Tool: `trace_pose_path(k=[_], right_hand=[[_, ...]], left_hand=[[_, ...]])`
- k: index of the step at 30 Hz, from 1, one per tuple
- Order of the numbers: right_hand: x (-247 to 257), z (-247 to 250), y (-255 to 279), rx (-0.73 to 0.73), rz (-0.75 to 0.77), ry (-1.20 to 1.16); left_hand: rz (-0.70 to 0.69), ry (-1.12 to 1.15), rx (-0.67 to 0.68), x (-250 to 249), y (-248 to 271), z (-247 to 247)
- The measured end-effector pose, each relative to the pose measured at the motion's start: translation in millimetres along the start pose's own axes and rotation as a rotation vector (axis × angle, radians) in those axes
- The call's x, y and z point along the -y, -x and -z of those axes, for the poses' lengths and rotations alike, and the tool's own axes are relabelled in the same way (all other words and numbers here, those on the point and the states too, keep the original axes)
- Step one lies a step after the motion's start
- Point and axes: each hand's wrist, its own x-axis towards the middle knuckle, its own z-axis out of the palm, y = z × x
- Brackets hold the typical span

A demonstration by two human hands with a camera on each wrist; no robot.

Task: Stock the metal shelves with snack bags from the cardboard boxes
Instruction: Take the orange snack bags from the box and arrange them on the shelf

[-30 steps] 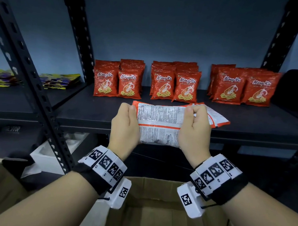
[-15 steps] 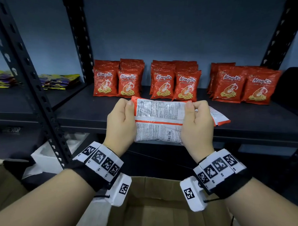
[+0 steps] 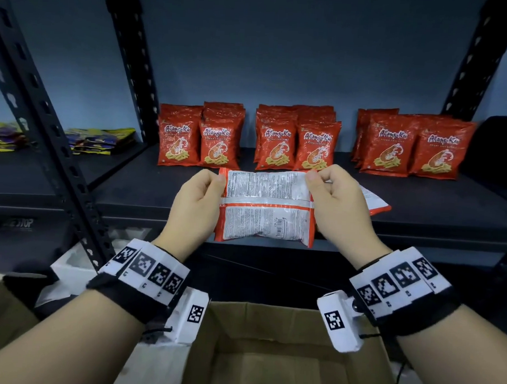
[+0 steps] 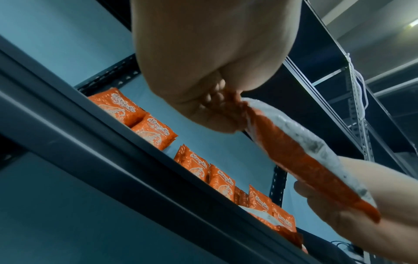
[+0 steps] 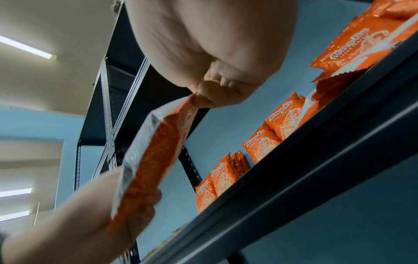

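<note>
The black metal shelf [image 3: 420,210] spans the view, a flat matte deck edged by a folded steel lip and carried on perforated angle posts [image 3: 43,130]. Below it the open cardboard box [image 3: 271,352] shows dull brown, fibrous walls. Along the back of the deck stand rows of glossy red prawn-cracker bags [image 3: 280,140], crinkled pillow shapes with serrated top seams, and one more bag [image 3: 374,198] lies flat just behind the right hand. Held between both hands above the front lip is a snack bag [image 3: 266,207], its white printed back toward the camera, a red seam band across the middle. The left hand [image 3: 195,206] pinches the left edge with curled fingers, and the right hand [image 3: 340,207] pinches the top right corner between thumb and fingers. Compared with a second ago, the bag sits higher and more upright, its lower half now fully showing.
</note>
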Motion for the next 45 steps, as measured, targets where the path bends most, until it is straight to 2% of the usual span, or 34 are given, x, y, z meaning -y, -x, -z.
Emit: trace_pose_path(k=[4, 7, 9, 12, 15, 16, 18, 19, 21, 25, 29, 32, 35, 37, 40, 42, 45], right_hand=[[8, 5, -7, 0.035, -0.041, -0.094], [19, 11, -7, 0.071, -0.006, -0.097], [23, 13, -6, 0.087, 0.001, -0.087], [22, 11, -4, 0.094, -0.025, -0.121], [24, 2, 1, 0.129, -0.085, -0.184], [26, 0, 3, 0.144, -0.098, -0.201], [29, -1, 4, 0.161, -0.102, -0.227], [30, 0, 4, 0.164, -0.101, -0.234], [27, 5, 2, 0.154, -0.097, -0.213], [13, 12, -1, 0.103, -0.052, 0.012], [-3, 6, 4, 0.224, -0.154, 0.163], [-7, -7, 12, 0.337, -0.323, -0.133], [-6, -10, 10, 0.276, -0.392, -0.464], [-7, -8, 4, 0.160, -0.368, -0.532], [-4, -3, -2, 0.066, -0.276, -0.375], [1, -2, 0, 0.010, -0.179, -0.193], [6, -7, 9, -0.066, -0.024, 0.035]], left_hand=[[0.003, 0.038, -0.050, -1, 6, -3], [-0.167, -0.114, -0.002, -6, 14, -4], [-0.294, -0.188, 0.057, -9, 20, -3], [-0.428, -0.169, 0.204, -16, 31, -4], [-0.431, -0.172, 0.331, -26, 43, -13], [-0.422, -0.187, 0.316, -27, 46, -17], [-0.427, -0.200, 0.195, -28, 46, -22], [-0.417, -0.185, 0.130, -28, 44, -22], [-0.311, -0.131, 0.041, -24, 35, -18], [-0.075, 0.079, 0.003, -13, 17, -9], [0.035, 0.299, -0.058, -10, 11, -10], [0.139, 0.470, -0.080, -11, 10, -14], [0.206, 0.491, -0.020, -11, 11, -12], [0.177, 0.384, 0.073, -8, 10, -7], [0.205, 0.313, 0.266, -7, 17, -10], [0.258, 0.352, 0.234, -2, 23, -19], [0.234, 0.301, 0.075, 8, 34, -35]])
